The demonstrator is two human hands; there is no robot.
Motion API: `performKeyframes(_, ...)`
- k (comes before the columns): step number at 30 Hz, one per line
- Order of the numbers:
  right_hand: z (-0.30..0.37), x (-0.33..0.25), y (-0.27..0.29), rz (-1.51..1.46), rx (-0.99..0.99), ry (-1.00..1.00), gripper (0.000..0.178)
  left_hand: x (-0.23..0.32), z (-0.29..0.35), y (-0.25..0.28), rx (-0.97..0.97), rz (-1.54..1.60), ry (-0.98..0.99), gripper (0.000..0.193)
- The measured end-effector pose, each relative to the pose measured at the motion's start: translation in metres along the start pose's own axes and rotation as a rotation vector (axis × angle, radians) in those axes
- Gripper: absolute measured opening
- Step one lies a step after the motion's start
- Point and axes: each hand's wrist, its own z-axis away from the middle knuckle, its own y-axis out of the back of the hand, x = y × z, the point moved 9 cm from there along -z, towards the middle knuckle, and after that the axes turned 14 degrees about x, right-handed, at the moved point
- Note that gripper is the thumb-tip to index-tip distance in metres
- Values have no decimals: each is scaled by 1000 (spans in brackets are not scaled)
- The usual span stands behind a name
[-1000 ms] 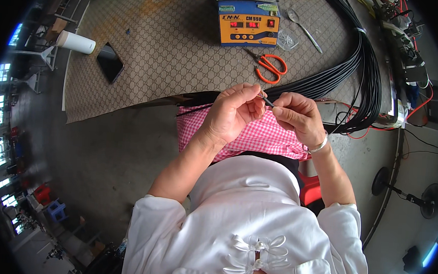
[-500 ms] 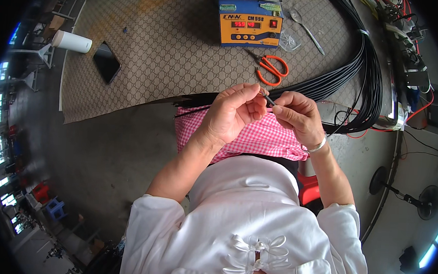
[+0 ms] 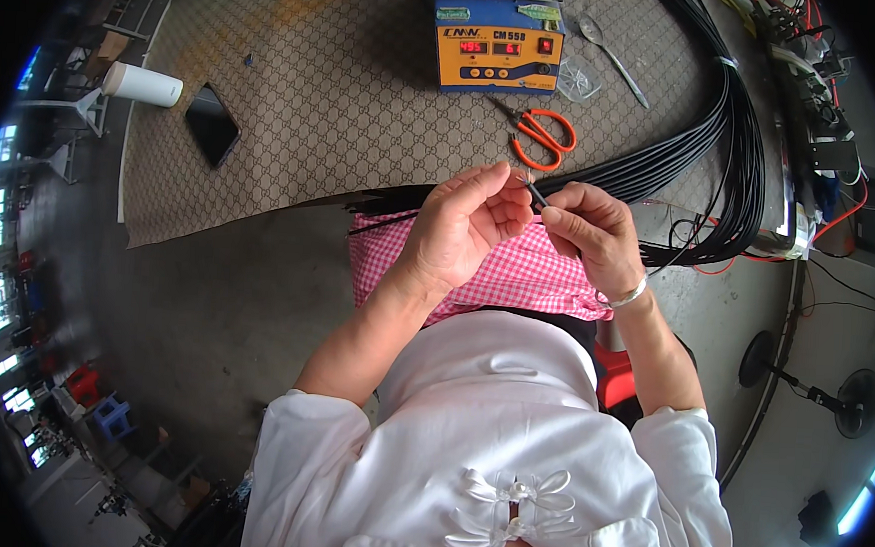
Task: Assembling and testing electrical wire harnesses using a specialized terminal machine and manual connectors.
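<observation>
Between the thumb and fingers of my right hand (image 3: 597, 233) is the end of a thin black cable (image 3: 535, 194), angled up toward my left. My left hand (image 3: 468, 220) is palm toward me with its fingers curled. Its thumb and index finger are at the fine wire ends at the cable's tip, which are too small to make out well. Just beyond my hands, orange-handled scissors (image 3: 541, 139) lie on the table. A thick bundle of black cables (image 3: 680, 163) runs along the table's right side to its near edge.
A blue and orange solder pot (image 3: 498, 52) with red displays stands at the table's far middle. Beside it lie a clear plastic bag (image 3: 577, 79) and a metal spoon (image 3: 616, 64). A phone (image 3: 212, 124) and a white cup (image 3: 143, 84) are at left. Pink checked cloth (image 3: 498, 272) covers my lap.
My left thumb has shifted slightly up and away from the cable tip. My right hand has moved a little, still gripping the cable. The solder pot's red display digits have changed.
</observation>
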Motion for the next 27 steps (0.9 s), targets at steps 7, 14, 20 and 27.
performKeyframes(7, -1, 4, -1, -88, -26, -25, 7, -7, -1, -1, -29, 61, 51, 20)
performKeyframes(14, -2, 8, -3, -127, -54, -43, 7, -11, -1, -2, -90, 122, 80, 18)
performKeyframes(20, -6, 0, 0, -61, -39, 35, 6, -9, -3, -1, -72, 112, 76, 21)
performKeyframes(27, -10, -32, 8, 281, 22, 366, 10, -6, -10, 3, -14, 78, 90, 21)
